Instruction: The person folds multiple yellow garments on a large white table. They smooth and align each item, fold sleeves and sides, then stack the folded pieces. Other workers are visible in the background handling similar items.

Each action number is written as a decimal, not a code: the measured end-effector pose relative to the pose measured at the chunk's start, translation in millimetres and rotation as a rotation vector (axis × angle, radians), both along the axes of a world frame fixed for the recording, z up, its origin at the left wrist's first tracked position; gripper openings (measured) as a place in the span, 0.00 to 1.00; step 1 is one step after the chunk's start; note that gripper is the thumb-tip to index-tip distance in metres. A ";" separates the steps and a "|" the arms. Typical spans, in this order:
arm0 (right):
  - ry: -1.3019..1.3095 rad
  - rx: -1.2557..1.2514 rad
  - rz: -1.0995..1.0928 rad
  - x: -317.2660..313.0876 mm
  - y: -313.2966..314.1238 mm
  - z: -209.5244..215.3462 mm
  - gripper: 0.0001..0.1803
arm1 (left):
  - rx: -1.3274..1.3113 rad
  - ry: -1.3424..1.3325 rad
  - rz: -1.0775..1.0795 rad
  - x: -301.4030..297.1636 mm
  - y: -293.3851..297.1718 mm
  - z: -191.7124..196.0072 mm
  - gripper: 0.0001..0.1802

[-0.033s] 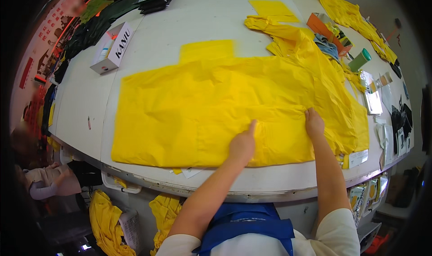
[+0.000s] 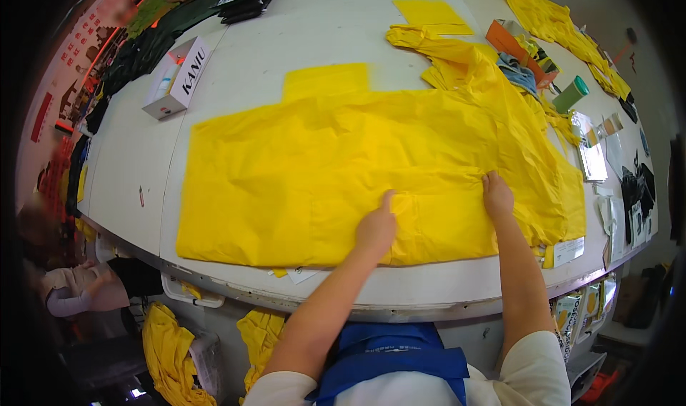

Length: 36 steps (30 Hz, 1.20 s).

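Observation:
A large yellow raincoat-like garment [image 2: 271,177] lies spread over the white table in front of me, its fabric thin and creased. A rectangular pocket outline shows on its near half. My left hand [image 2: 376,229] rests on the garment beside that outline, index finger stretched out along the fabric and the other fingers partly hidden. Further right, my right hand [image 2: 497,194] pinches a fold of the garment between thumb and fingers. Beyond the garment's far edge sticks out a flat yellow piece [image 2: 326,79].
A white box [image 2: 176,77] stands at the far left. At the right are an orange box [image 2: 516,49], a green-lidded cup [image 2: 571,94] and more yellow garments [image 2: 557,24]. Below the table edge, yellow cloth [image 2: 168,349] hangs over a basket. Other people are at the left and far edge.
My left hand has slid slightly to the left over the garment. My right hand stays almost where it was, holding the fold.

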State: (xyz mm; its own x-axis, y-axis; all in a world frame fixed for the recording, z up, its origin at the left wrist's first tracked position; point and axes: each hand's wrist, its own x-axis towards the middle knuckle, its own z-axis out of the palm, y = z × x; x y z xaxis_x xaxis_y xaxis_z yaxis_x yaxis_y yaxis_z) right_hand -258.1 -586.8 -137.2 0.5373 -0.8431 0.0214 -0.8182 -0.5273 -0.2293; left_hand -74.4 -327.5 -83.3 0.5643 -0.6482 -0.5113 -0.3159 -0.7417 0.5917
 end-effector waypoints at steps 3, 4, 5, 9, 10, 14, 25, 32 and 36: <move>-0.052 -0.077 0.051 -8.0 -0.7 -9.3 0.14 | -0.212 -0.413 -0.120 19.6 23.6 -20.9 0.27; -0.069 -0.142 0.080 -16.9 -1.9 -8.2 0.14 | -0.319 -0.499 -0.207 15.7 30.3 -21.8 0.27; -0.116 -0.230 0.104 -24.5 7.8 1.6 0.15 | -0.436 -0.578 -0.285 9.6 38.0 -21.5 0.28; -0.111 -0.425 -0.162 -133.5 6.6 11.7 0.12 | -0.133 -0.713 -0.414 10.5 48.8 -27.2 0.32; -0.096 -0.432 -0.242 -165.0 2.1 3.3 0.11 | -0.091 -0.687 -0.402 14.7 48.9 -35.4 0.33; 0.140 -0.219 -0.087 -217.3 -12.7 5.6 0.14 | -0.010 -0.639 -0.436 16.3 42.8 -44.9 0.35; 0.056 0.197 0.038 -158.8 -29.7 79.5 0.17 | -0.063 -0.479 -0.516 12.0 62.6 -16.7 0.33; -0.193 -0.305 0.528 43.2 -85.1 61.6 0.17 | -0.245 -0.687 -0.510 74.7 -95.9 -44.1 0.32; -0.226 -0.274 0.083 52.0 -212.9 51.2 0.19 | 0.002 -0.629 -0.530 77.0 -139.9 -31.0 0.32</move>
